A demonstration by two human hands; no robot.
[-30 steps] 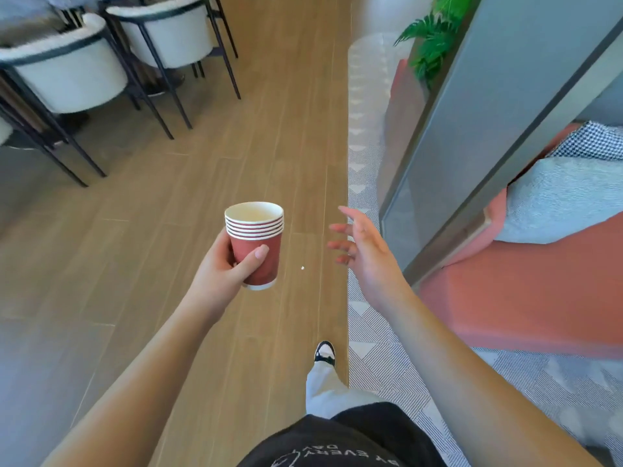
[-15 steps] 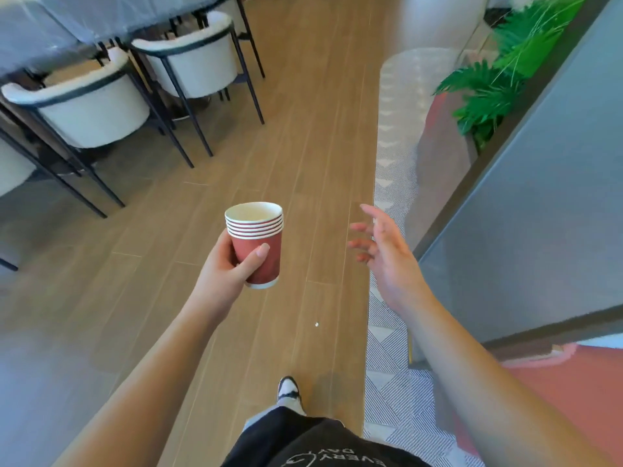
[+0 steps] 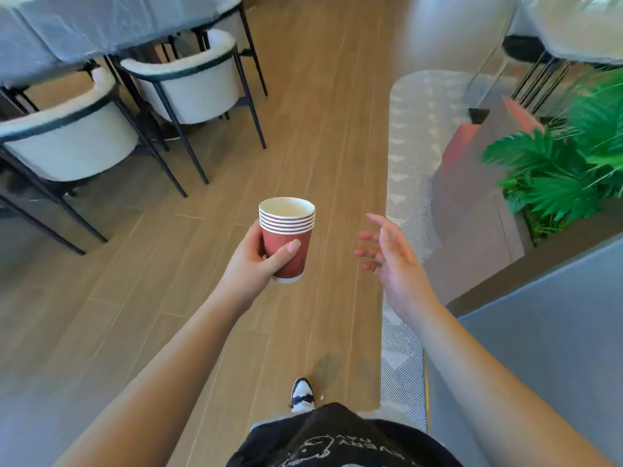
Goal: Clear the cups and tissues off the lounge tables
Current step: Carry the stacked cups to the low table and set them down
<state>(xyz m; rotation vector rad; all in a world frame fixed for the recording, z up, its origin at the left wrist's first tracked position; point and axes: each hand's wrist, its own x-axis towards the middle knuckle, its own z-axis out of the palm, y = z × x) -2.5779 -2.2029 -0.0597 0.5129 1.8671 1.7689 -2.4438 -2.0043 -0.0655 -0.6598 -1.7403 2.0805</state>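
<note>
A stack of several red paper cups (image 3: 287, 239) with white rims stands upright in my left hand (image 3: 253, 264), whose fingers and thumb curl round its lower half. The stack is held over the wooden floor, at the middle of the view. My right hand (image 3: 391, 257) hovers a little to the right of the cups, fingers spread and relaxed, holding nothing. No tissues are in view.
White chairs (image 3: 182, 85) with black legs stand at a covered table (image 3: 84, 25) on the upper left. A grey partition (image 3: 546, 348) and green plant (image 3: 566, 170) line the right, beside a patterned rug (image 3: 404, 183). The wooden floor (image 3: 323, 112) runs ahead between them.
The view has moved forward along the floor: the chairs and plant have come nearer and the red sofa has dropped out of sight. Both hands keep their pose, the cups still held.
</note>
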